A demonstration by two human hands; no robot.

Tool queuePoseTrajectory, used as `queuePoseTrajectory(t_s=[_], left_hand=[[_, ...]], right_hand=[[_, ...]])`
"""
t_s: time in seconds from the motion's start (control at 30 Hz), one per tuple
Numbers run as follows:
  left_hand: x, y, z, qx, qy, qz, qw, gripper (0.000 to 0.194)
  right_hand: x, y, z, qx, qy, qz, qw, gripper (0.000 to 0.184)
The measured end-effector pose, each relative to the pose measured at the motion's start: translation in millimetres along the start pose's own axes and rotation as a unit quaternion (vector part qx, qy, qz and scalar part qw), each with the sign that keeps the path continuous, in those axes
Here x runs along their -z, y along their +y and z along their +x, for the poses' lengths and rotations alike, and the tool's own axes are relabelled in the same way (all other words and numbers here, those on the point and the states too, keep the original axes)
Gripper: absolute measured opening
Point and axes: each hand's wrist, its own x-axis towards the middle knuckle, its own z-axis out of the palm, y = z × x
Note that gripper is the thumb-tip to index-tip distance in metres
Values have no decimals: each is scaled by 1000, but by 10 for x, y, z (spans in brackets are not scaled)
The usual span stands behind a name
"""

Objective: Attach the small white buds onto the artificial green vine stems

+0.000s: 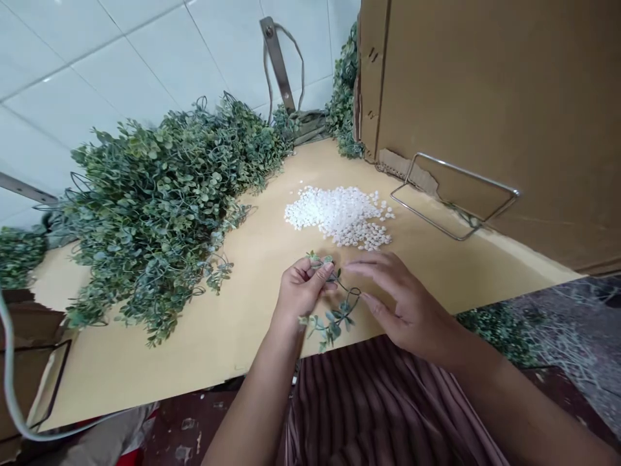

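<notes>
A sprig (334,317) with small, rounded, dusty blue-green leaves and a thin looped stem (356,291) curls over the near edge of the surface (259,259). The left grip (303,286) pinches it; the right grip (398,301) is parted, just beside the loop.

The left hand (301,291), right hand (400,304) and forearms (266,388) are bare; the garment (373,408) is dark maroon, with thin lengthwise lines, perhaps pleats.

Two hands (301,291) (400,304), one held sprig (332,330), one pellet-heap (339,212)
</notes>
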Motion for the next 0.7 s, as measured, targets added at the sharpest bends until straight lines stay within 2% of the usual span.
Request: queuePoseTrajectory(t_s=[0.1,0.17,0.3,0.43,0.5,0.6,0.63,0.7], left_hand=[[-7,-52,39,-7,2,-21,1000,31],[-34,-73,45,-10,1,-28,1000,32],[-85,-106,35,-18,-7,-17,1000,32],[-15,-125,10,-35,-20,43,998,27],[62,-112,-28,-78,20,105,991,27],[150,-52,-136,-182,85,186,962,29],[156,-26,-181,-207,81,199,955,26],[126,19,-267,-217,32,200,955,22]], right_hand=[[-8,-115,-13,50,-25,-27,998,40],[-51,-175,-12,79,-29,-59,995,35],[-147,-158,-12,83,-17,-68,994,23],[-150,-50,-19,8,22,0,1000,17],[-140,-15,-30,-59,29,36,997,16],[-160,12,-57,-143,22,105,984,21],[-175,17,-66,-163,16,132,978,22],[-209,23,-79,-195,5,178,965,24]])
